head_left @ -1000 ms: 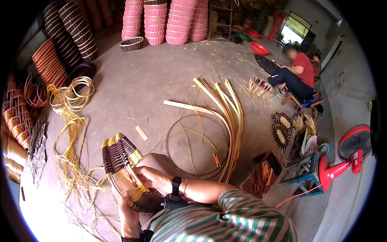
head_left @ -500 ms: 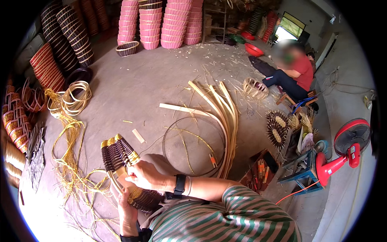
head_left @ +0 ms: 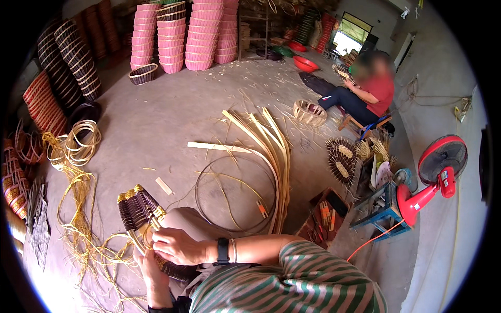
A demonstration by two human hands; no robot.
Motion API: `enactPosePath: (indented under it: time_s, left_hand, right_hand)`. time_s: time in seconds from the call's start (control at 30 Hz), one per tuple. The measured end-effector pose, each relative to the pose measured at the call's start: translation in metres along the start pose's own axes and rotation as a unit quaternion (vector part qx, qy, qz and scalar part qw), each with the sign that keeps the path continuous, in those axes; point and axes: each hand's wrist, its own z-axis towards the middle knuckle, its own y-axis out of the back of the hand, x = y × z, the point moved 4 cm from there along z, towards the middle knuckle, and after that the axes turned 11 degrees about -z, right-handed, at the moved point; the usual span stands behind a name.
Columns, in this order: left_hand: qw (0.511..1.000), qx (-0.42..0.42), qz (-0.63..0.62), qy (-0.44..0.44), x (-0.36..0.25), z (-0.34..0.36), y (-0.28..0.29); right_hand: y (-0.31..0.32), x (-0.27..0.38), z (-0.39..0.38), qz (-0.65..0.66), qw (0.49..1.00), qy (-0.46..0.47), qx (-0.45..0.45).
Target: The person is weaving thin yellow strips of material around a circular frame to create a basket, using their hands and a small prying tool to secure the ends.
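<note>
Dark wicker basket (head_left: 136, 211) gripped by both curled hands, right hand (head_left: 177, 245) above left hand (head_left: 148, 268).

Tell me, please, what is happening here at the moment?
A person is weaving a dark brown basket piece with yellow-tipped stakes, held over the lap. The right hand presses on its woven edge, and the left hand supports it from below. Loose yellow strands trail on the floor beside them, with bent bamboo strips ahead. Further back, another person in red sits working beside a small round basket.
</note>
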Motion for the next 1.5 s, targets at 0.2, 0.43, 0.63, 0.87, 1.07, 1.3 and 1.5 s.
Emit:
enactPosePath:
  time_s: [0.2, 0.43, 0.63, 0.87, 1.07, 1.3, 1.5]
  left_hand:
    - [0.997, -0.055, 0.041, -0.026, -0.002, -0.002, -0.009]
    - [0.955, -0.048, 0.283, -0.072, -0.037, -0.015, -0.025]
    - [0.948, 0.026, 0.314, -0.038, -0.072, -0.04, -0.043]
    - [0.999, 0.017, -0.021, 0.028, 0.009, -0.01, 0.004]
    - [0.954, 0.157, -0.208, 0.15, 0.054, 0.023, 0.058]
    - [0.964, 0.041, -0.234, 0.12, 0.009, 0.026, 0.056]
    - [0.959, -0.087, 0.105, -0.248, -0.082, -0.012, 0.181]
  right_hand:
    - [-0.018, -0.012, -0.006, -0.021, 0.998, -0.004, 0.052]
    - [-0.02, -0.005, -0.002, -0.001, 0.99, 0.054, 0.133]
    - [-0.011, -0.004, 0.003, 0.036, 0.981, 0.136, 0.133]
    - [-0.016, -0.011, 0.001, 0.031, 0.972, 0.134, 0.193]
    - [-0.013, -0.01, 0.002, 0.02, 0.973, 0.139, 0.181]
    - [-0.01, -0.007, 0.003, 0.023, 0.974, 0.153, 0.164]
    - [-0.007, -0.017, 0.0, 0.021, 0.977, 0.108, 0.184]
